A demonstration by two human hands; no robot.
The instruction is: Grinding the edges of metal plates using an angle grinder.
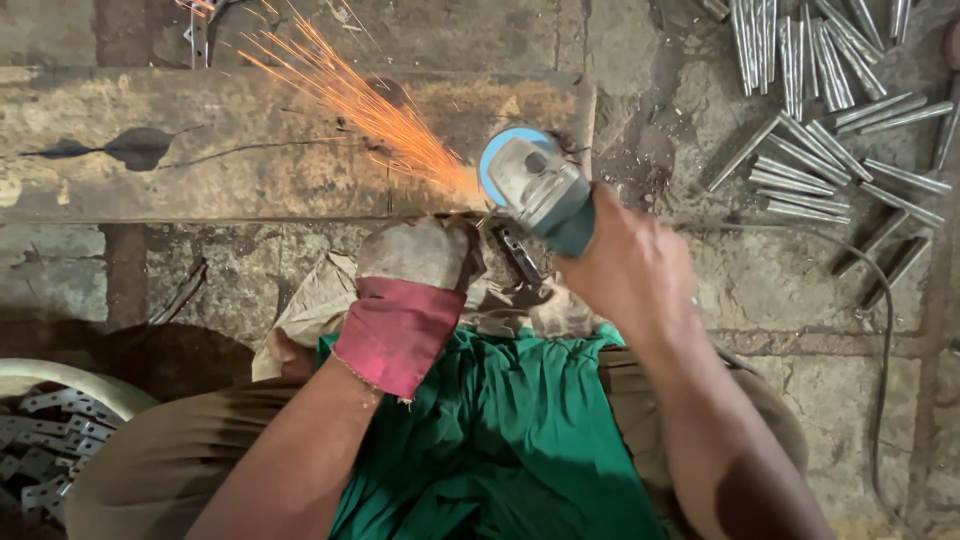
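Note:
My right hand grips a teal angle grinder whose blue-guarded disc touches a small metal piece at the edge of a worn wooden plank. Orange sparks fly up and to the left from the contact point. My left hand, in a dirty cloth glove with a red cuff, presses down on that metal piece, which the glove mostly hides. A dark metal bracket lies just below the grinder. Green cloth covers my lap.
A pile of cut metal angle pieces lies on the stone floor at the upper right. The grinder's cable runs down the right side. A pale basin with several perforated metal strips sits at the lower left.

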